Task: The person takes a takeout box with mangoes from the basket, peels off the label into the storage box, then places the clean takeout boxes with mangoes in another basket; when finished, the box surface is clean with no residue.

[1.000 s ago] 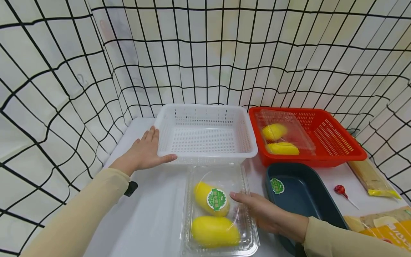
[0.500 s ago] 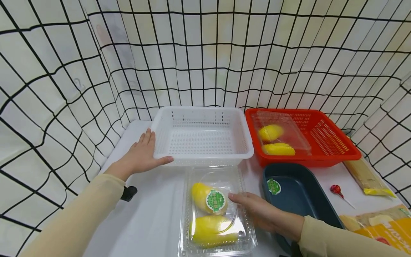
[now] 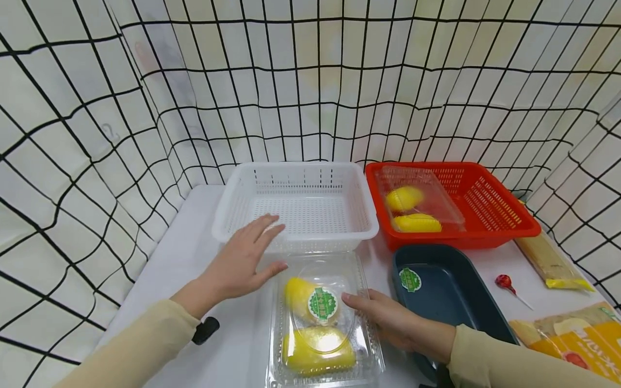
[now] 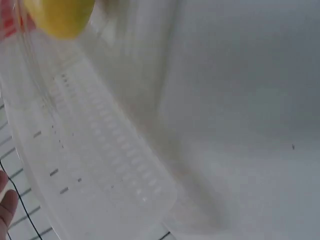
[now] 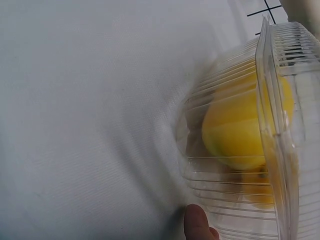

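Observation:
A clear plastic clamshell box (image 3: 312,263) with a green-and-white sticker lies in front of me. Inside are two yellow mango-like fruits (image 3: 319,347). My right hand (image 3: 405,326) grips the box's right side, thumb on the lid. The right wrist view shows the ribbed box wall (image 5: 235,192), with a fingertip (image 5: 196,221) at its lower edge. My left hand (image 3: 237,267) is held in the air, fingers spread, between the box and the white basket (image 3: 301,211). It holds nothing. That basket (image 4: 95,180) fills the left of the left wrist view.
A red basket (image 3: 487,207) at the back right holds another clear box (image 3: 439,202) of yellow fruit. A dark blue tray (image 3: 439,288) stands right of my right hand. Beyond it lie a lollipop (image 3: 504,283), a tan packet (image 3: 553,261) and an orange packet (image 3: 577,345). Black netting surrounds the table.
My left hand has left the white basket's left side and come right and nearer, toward the clear box. My right hand keeps its hold on the box.

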Demonstrator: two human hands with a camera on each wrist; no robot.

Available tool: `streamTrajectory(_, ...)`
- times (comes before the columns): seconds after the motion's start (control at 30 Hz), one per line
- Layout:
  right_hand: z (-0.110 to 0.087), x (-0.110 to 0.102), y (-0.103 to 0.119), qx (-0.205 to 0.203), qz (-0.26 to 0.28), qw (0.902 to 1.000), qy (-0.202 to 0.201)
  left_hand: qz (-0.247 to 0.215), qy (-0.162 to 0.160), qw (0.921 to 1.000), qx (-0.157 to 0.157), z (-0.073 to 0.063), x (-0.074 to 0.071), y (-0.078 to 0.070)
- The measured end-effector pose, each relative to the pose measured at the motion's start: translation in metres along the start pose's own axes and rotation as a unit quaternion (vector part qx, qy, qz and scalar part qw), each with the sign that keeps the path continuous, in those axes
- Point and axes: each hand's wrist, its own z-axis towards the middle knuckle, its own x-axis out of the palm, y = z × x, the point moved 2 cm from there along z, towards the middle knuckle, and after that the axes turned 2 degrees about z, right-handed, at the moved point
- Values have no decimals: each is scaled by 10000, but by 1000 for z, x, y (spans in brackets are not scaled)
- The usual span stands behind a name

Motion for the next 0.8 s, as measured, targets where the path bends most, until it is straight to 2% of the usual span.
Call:
streamTrajectory(0.07,-1,0,1,-2,-32,10000,-94,-61,-227,9979,598,-1,6,-15)
streamTrajectory(0.1,0,-1,1,-10,-45,9999,-100,-97,-204,9966,788,-1,10,-21)
streamTrajectory(0.2,1,-1,1,-31,-123,9999,-115,-148,117,9944,1037,-2,19,-33)
streamTrajectory(0.33,3,-3,0,-78,-200,9998,-59,-155,472,9938,995,-3,27,-37)
streamTrajectory(0.6,4,-6,2,-299,-303,9991,2,-16,1015,9916,805,-8,31,-38)
streamTrajectory(0.8,4,-9,8,-559,-797,9952,-88,266,1126,9920,508,-14,28,-45)
